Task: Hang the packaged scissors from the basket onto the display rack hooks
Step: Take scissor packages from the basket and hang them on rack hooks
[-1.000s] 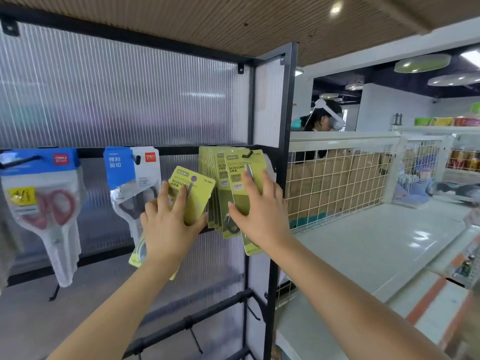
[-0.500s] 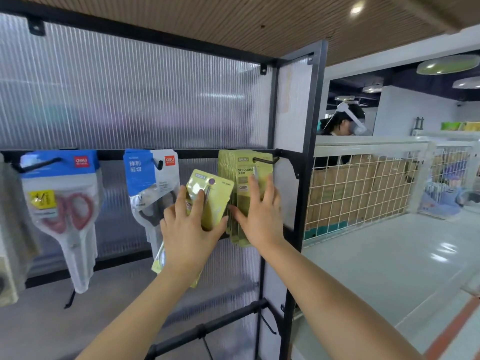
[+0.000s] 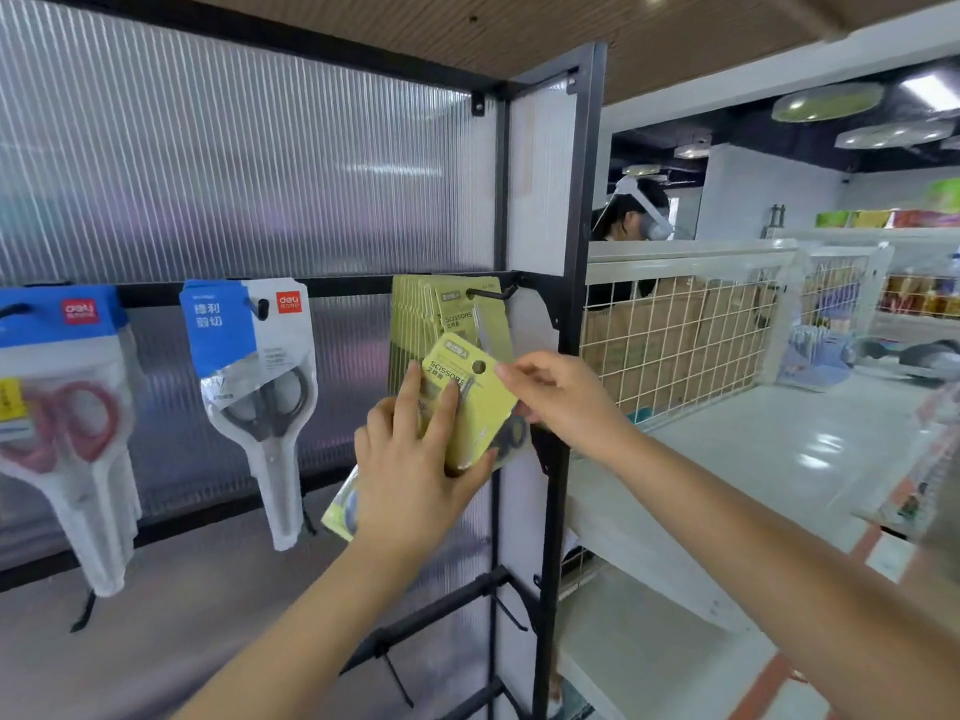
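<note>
Holding a yellow scissors pack in my left hand, my right hand pinching its top corner below the hook.

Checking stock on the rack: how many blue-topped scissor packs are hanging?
2: one blue-topped pack with red handles at the far left, one with black handles right of it. More may hang behind.

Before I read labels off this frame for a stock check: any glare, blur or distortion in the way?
Head view: wide-angle bending bows the rack post; glare streaks the ribbed panel and white shelf; the held pack reads "SCISSORS", finer print too soft; far-right edge smeared.
</note>
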A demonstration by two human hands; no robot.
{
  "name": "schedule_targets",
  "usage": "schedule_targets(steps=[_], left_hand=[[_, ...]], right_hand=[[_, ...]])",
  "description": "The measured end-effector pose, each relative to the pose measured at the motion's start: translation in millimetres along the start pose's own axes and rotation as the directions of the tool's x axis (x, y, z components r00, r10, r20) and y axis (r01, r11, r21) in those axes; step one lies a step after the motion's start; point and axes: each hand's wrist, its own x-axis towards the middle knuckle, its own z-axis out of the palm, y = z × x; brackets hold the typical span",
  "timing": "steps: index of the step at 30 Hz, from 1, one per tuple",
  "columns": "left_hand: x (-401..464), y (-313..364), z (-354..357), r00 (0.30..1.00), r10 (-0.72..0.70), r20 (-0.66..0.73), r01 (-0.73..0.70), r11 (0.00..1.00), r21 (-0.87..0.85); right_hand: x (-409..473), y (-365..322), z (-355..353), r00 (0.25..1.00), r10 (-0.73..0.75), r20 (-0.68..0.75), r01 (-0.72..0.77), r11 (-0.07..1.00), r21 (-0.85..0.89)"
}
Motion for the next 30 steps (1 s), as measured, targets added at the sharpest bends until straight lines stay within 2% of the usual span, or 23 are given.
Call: schedule_targets(steps=[6, 9, 10, 12, 14, 16, 20, 22, 25, 30], left_hand=[[4, 23, -2, 1.0, -0.019, -0.002, 0.019, 0.992, -0.125], [1, 28, -10, 0.996, -0.071, 0.049, 0.084, 0.924, -0.374], [0, 30, -13, 0.985, -0.134, 0.112, 0.173, 0.845, -0.507], [-4, 34, -18, 0.907, -0.267, 0.324, 0.42, 0.587, -0.692], [-6, 34, -15, 0.792, -0.333, 0.512, 0.608, 0.352, -0.711], [-7, 31, -14, 0.745, -0.366, 0.557, 0.659, 0.275, -0.7], [-3, 32, -19, 0.71, -0.346, 0.614, 0.687, 0.147, -0.712], [-1, 32, -20, 0.703, -0.33, 0.63, 0.695, 0.136, -0.706], [1, 30, -18, 0.712, -0.33, 0.619, 0.694, 0.197, -0.693], [6, 28, -16, 0.697, -0.353, 0.624, 0.705, 0.175, -0.687]], right_hand=[[-11, -19, -27, 0.999, -0.029, 0.023, 0.031, 0.998, -0.058], [-12, -30, -39, 0.996, -0.083, 0.027, 0.086, 0.983, -0.16], [-12, -33, -43, 0.995, -0.1, 0.03, 0.104, 0.973, -0.204], [-10, -39, -52, 0.992, -0.121, 0.031, 0.125, 0.954, -0.274], [-5, -44, -61, 0.992, -0.127, 0.024, 0.128, 0.951, -0.282], [2, -48, -69, 0.991, -0.136, 0.007, 0.133, 0.953, -0.273], [21, -50, -76, 0.988, -0.152, -0.015, 0.143, 0.952, -0.27], [30, -49, -74, 0.988, -0.152, -0.02, 0.14, 0.949, -0.283], [41, -47, -69, 0.989, -0.146, -0.01, 0.136, 0.942, -0.308], [54, -43, -66, 0.994, -0.111, -0.023, 0.098, 0.939, -0.33]])
